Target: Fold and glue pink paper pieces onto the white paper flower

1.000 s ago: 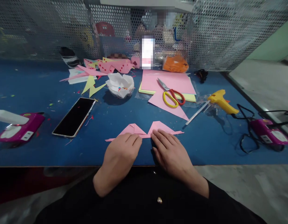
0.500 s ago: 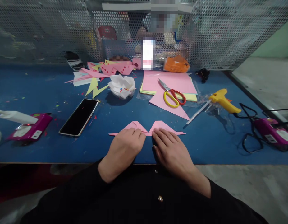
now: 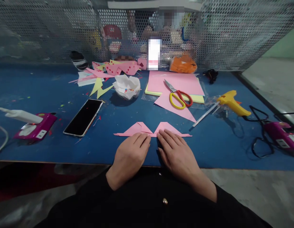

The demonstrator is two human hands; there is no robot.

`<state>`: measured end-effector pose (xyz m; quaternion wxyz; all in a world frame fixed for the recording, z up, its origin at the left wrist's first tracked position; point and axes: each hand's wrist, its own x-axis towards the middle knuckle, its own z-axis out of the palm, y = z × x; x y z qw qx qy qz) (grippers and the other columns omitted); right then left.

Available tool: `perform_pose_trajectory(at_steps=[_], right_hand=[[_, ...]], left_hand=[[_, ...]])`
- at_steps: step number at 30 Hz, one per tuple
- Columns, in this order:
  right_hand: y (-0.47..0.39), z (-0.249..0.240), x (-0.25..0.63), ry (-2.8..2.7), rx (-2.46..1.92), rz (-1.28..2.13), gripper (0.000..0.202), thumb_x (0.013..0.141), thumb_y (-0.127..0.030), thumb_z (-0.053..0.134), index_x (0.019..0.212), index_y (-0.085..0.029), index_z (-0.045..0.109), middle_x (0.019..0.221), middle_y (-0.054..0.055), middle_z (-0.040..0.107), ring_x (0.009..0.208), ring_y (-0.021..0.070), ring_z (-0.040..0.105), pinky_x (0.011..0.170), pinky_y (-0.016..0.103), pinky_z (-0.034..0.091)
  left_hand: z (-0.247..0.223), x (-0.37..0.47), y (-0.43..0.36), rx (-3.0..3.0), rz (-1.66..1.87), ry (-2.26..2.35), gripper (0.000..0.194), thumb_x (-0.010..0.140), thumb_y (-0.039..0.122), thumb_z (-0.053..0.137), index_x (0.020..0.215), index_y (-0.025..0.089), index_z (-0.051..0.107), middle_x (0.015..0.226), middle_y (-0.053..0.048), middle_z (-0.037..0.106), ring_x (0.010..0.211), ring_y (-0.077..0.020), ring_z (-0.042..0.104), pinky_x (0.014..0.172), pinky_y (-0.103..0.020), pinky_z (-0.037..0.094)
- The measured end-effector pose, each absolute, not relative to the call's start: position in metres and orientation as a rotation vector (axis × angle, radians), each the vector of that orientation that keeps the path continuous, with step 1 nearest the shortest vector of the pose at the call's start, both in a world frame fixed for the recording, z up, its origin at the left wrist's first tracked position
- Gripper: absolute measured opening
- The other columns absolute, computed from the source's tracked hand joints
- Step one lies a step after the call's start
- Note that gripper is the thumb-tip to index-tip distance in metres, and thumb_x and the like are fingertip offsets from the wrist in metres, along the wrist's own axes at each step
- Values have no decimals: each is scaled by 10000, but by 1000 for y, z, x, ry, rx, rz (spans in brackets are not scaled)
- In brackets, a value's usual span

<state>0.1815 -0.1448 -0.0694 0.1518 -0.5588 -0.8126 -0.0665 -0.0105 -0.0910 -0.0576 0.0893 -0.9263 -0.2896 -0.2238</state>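
Observation:
A folded pink paper point(image 3: 132, 129) lies flat on the blue table before me, with two peaks, a notch between them and thin pointed ends. My left hand point(image 3: 132, 151) rests at its lower edge, left of the notch, fingers bent and close together, fingertips on the paper. Right of the notch, my right hand point(image 3: 176, 151) lies palm down with fingers stretched over the paper. Neither hand lifts it. Beyond the paper, scissors point(image 3: 177, 95) with one yellow and one red handle lie on pink sheets point(image 3: 158, 80) and a pink offcut point(image 3: 182, 113).
A dark-screened phone point(image 3: 83, 117) and a purple power strip point(image 3: 38, 126) lie left. A white paper bowl point(image 3: 126, 87) and paper scraps point(image 3: 99, 88) are behind. At right are a yellow glue gun point(image 3: 233, 103), its cable and another purple strip point(image 3: 280, 136). Perforated metal mesh point(image 3: 223, 34) borders the back.
My left hand has drawn back slightly toward me, showing more of the left peak. My right hand stays on the paper. The whole view has shifted a little.

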Motion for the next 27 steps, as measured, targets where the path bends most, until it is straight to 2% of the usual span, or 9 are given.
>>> perform_pose_trajectory(at_steps=[10,17,23,27], right_hand=[[-145,-71,182,-2331,-1594,-161,459,1006,-276,410,1374,-52,569,1432,152,584,1337,310,525,1070,501,481],[-145,-70,181,-2313,-1620,-124,462,1008,-280,403,1382,-62,566,1435,152,581,1351,302,514,1084,503,470],[-145,-66,179,-2337,-1597,-171,472,1013,-282,401,1405,-61,544,1452,143,567,1354,296,513,1101,481,459],[-143,-66,175,-2405,-1548,-133,481,1014,-306,399,1394,-57,557,1468,144,549,1366,299,499,1122,475,439]], left_hand=[[-56,-6,-90,-2782,-620,-924,237,956,137,522,1136,68,660,1047,-137,712,953,-253,663,822,-411,581],[-56,-7,-90,-2759,-626,-895,255,951,133,521,1151,46,653,1047,-154,710,942,-259,661,814,-413,573],[-56,-8,-89,-2786,-632,-920,319,976,231,527,1213,49,637,1080,-145,702,948,-265,650,801,-413,558],[-56,-9,-89,-2809,-580,-915,327,975,236,515,1226,68,639,1088,-143,695,944,-271,637,783,-421,545]])
